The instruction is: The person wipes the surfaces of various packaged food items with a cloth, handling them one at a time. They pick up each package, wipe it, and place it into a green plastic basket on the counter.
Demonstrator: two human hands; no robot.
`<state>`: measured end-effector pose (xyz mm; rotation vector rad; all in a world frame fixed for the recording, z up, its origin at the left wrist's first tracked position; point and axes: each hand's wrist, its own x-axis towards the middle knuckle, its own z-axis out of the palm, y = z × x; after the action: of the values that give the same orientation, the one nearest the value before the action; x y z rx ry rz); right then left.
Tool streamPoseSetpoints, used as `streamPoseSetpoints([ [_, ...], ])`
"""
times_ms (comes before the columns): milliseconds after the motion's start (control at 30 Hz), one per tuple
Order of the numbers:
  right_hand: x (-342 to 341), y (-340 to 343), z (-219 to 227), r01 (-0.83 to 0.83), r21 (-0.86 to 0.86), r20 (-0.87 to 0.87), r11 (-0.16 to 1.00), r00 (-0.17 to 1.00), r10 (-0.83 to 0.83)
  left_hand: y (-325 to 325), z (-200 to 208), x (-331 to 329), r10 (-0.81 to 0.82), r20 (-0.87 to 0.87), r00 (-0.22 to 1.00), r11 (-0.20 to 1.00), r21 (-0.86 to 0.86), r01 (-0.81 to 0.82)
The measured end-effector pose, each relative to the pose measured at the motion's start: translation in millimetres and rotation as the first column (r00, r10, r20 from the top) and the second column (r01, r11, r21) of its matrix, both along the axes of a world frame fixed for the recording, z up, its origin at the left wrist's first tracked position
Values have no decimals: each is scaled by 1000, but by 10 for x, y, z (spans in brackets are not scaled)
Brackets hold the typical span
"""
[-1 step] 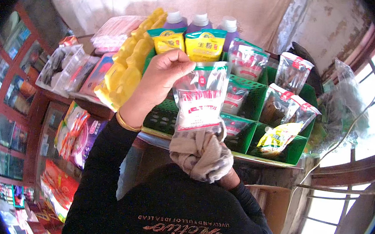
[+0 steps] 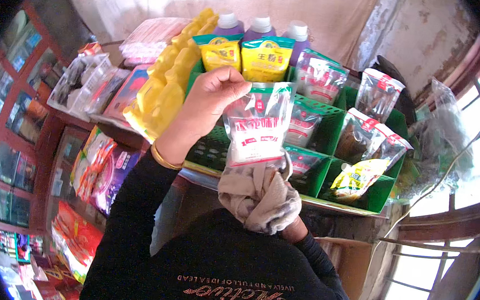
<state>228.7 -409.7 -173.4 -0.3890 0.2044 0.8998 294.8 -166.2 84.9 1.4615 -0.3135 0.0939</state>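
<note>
Between thumb and fingers, my left hand (image 2: pixel 207 101) pinches the top left corner of a clear plastic packet (image 2: pixel 258 123). The packet hangs upright and has a green top band, red print and white contents. My right hand (image 2: pixel 294 230) is wrapped in a crumpled greyish-beige cloth (image 2: pixel 258 197) and grips it against the packet's lower end. The cloth hides most of that hand's fingers. Just behind the packet is a green divided basket (image 2: pixel 329 178). Similar clear packets (image 2: pixel 302 124) stand in its middle compartments, and yellow packets (image 2: pixel 266 61) with green tops stand at its back.
Purple bottles (image 2: pixel 260 30) with white caps line the wall. Left of the basket are a yellow moulded tray (image 2: pixel 159 94) and a clear box (image 2: pixel 77 87) of packages. Bags of brown goods (image 2: pixel 361 135) and a yellow packet (image 2: pixel 357 177) fill the right compartments. Barred windows (image 2: pixel 434 281) stand at right.
The surroundings have shifted slightly to the right in the picture. The cloth's folds sit a little differently against the packet; both hands keep their hold.
</note>
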Motion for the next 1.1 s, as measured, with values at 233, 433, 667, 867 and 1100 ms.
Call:
streamPoseSetpoints([
  [233,-201,388,676,74,-231,506,970,861,54,153,-544,-360,-85,-69,994,849,-527,36],
  [433,-113,505,970,-7,-169,163,986,986,35,136,-911,-741,-143,-193,971,874,-485,32],
  [667,-9,598,1321,336,-396,332,855,920,-208,368,-996,-915,25,-185,982,841,-527,-121],
  [867,-18,662,1343,748,-193,888,635,409,-212,331,-943,-1039,106,-265,958,810,-536,-238],
  [1100,-234,1069,1448,744,-177,856,644,-207,475,295,-741,-1099,207,-375,904,695,-594,-406],
])
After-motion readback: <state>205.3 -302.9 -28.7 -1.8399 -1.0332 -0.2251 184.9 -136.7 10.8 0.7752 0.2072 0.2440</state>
